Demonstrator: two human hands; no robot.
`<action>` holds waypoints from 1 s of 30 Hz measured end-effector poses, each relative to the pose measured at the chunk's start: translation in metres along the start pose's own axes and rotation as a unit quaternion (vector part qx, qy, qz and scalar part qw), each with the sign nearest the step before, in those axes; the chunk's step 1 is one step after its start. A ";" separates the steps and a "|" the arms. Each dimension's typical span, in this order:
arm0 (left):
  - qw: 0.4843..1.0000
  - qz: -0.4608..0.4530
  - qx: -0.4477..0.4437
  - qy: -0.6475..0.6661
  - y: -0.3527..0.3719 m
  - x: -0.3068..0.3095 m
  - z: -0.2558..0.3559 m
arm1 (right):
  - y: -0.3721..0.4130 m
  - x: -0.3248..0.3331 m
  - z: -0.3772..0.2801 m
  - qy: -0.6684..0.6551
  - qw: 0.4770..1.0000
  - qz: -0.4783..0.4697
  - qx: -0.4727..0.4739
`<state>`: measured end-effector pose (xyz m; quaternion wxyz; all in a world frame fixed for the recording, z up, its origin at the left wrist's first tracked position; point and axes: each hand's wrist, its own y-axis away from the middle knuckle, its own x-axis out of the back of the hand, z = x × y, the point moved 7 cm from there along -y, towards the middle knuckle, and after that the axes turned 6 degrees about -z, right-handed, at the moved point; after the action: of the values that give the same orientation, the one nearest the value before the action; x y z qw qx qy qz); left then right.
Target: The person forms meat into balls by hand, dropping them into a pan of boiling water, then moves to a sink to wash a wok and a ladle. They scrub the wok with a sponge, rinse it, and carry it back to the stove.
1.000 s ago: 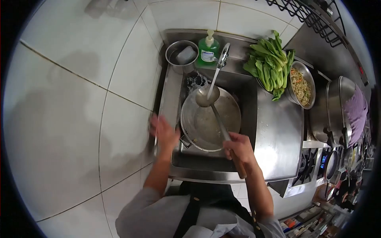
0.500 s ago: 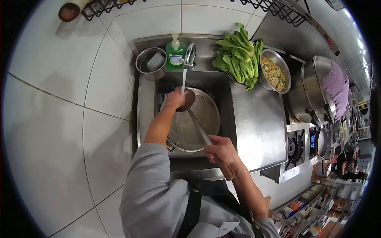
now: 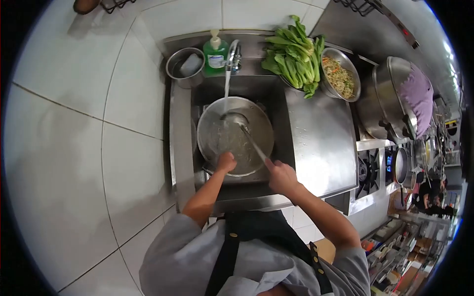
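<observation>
A wide metal pot (image 3: pixel 204 129) sits in the sink under the running tap (image 3: pixel 232 56), with water inside. My right hand (image 3: pixel 282 178) is closed around the handle of a ladle (image 3: pixel 254 144). The ladle's bowl is down in the pot, close to where the stream falls. My left hand (image 3: pixel 226 162) is over the near-left part of the pot, its fingers curled closed. What lies inside those fingers, if anything, is hidden.
Green soap bottle (image 3: pixel 216 55) and a metal container (image 3: pixel 185 69) stand left of the tap. To the right are leafy greens (image 3: pixel 296 59), a bowl of noodles (image 3: pixel 339 76), a large steel pot (image 3: pixel 380 101) and a gas burner (image 3: pixel 368 170). The steel counter (image 3: pixel 321 148) adjoins the sink (image 3: pixel 282 113).
My left hand has left the ladle's bowl and drawn back towards me. The ladle's bowl has gone down into the pot, and my right hand has shifted slightly right and up.
</observation>
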<state>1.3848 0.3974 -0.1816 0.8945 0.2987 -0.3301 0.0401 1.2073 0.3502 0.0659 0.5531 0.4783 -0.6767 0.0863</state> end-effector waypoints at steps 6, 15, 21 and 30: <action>0.964 0.023 0.097 0.247 0.031 -0.017 -0.003 | -0.015 -0.002 0.036 0.013 0.999 0.039 -0.012; 0.816 0.321 0.348 0.331 0.066 0.008 -0.049 | 0.127 -0.050 0.108 -0.040 0.982 0.080 -0.164; 0.666 0.441 0.284 0.531 0.048 -0.046 -0.139 | 0.218 -0.090 0.175 -0.167 0.908 0.324 -0.207; 0.667 0.251 0.150 0.685 0.062 0.047 -0.020 | 0.252 -0.106 0.242 -0.148 0.875 0.391 -0.244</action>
<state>1.4160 0.4536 -0.1339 0.7679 0.2231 0.3239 0.5056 0.8515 0.3850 -0.0089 0.4671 0.0318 -0.8819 0.0563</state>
